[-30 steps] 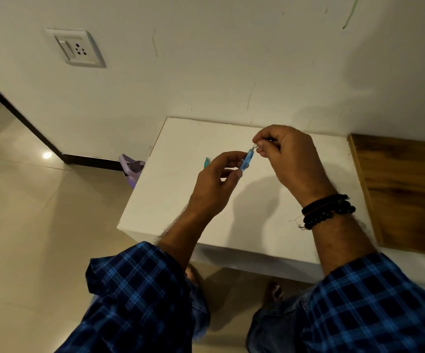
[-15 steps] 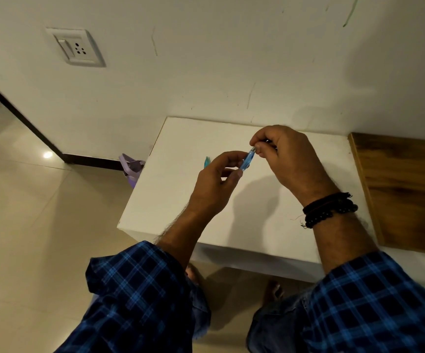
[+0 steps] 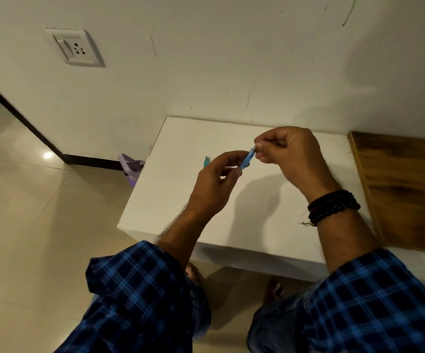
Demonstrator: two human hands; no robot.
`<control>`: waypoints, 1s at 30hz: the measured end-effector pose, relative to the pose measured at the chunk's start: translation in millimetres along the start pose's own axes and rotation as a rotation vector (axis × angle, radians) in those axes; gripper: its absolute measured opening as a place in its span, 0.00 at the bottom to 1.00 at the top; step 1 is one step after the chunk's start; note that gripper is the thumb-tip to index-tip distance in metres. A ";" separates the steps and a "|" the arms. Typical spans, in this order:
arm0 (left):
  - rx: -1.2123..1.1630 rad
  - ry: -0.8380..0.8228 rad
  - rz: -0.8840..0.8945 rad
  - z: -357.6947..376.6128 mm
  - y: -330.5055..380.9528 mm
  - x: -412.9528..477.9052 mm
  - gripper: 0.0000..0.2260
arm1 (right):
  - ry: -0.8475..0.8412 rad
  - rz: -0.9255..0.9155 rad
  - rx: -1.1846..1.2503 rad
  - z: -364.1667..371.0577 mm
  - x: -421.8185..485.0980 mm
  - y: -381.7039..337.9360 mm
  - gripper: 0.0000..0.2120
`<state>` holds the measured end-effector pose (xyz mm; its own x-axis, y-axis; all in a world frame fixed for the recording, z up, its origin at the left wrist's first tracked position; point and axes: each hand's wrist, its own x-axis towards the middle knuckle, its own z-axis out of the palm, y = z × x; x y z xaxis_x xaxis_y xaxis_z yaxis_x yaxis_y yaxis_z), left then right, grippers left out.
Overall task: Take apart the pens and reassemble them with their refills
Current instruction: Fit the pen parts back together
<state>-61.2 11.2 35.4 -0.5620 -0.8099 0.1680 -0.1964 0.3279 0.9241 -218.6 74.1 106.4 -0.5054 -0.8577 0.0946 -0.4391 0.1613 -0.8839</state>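
Both hands meet above the middle of a white table [image 3: 170, 200], sharing one translucent blue pen [image 3: 247, 159]. Left hand [image 3: 215, 186] pinches the lower end of the pen between thumb and forefinger, its other fingers curled in. Right hand [image 3: 289, 155] closes its fingertips around the pen's upper end, at about 2 o'clock from the left hand; what it grips there is too small to make out. Between the two hands the pen slants from 7 o'clock up to 1 o'clock, held clear of the tabletop.

Just beyond the left hand, at about 11 o'clock from it, a small teal pen part [image 3: 206, 160] shows, mostly hidden by the knuckles; whether it lies on the table cannot be told.

Dark beaded bracelets [image 3: 333, 206] circle the right wrist. Both forearms come out of blue plaid sleeves [image 3: 140, 289] at the bottom of the view.

At 9 o'clock from the table, a lilac plastic object [image 3: 131, 168] sits on the tiled floor [image 3: 28, 238] against the wall. A wooden surface [image 3: 407, 189] adjoins the table at 3 o'clock. High at 10 o'clock, a white wall socket [image 3: 75, 47] is set in the pale wall.
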 end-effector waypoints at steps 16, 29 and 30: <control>-0.015 0.009 -0.011 -0.2 4.0 -4.5 0.14 | -0.029 -0.024 -0.195 1.9 0.1 0.3 0.06; -0.064 0.045 -0.051 3.1 10.4 -5.8 0.14 | 0.117 -0.087 -0.425 10.9 -1.5 2.9 0.13; -0.081 0.046 -0.056 3.1 10.8 -5.5 0.14 | 0.120 -0.084 -0.387 11.4 -2.0 3.0 0.14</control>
<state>-62.7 20.7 43.4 -0.5138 -0.8481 0.1293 -0.1599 0.2428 0.9568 -210.4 70.7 98.4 -0.5292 -0.8161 0.2324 -0.7178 0.2845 -0.6355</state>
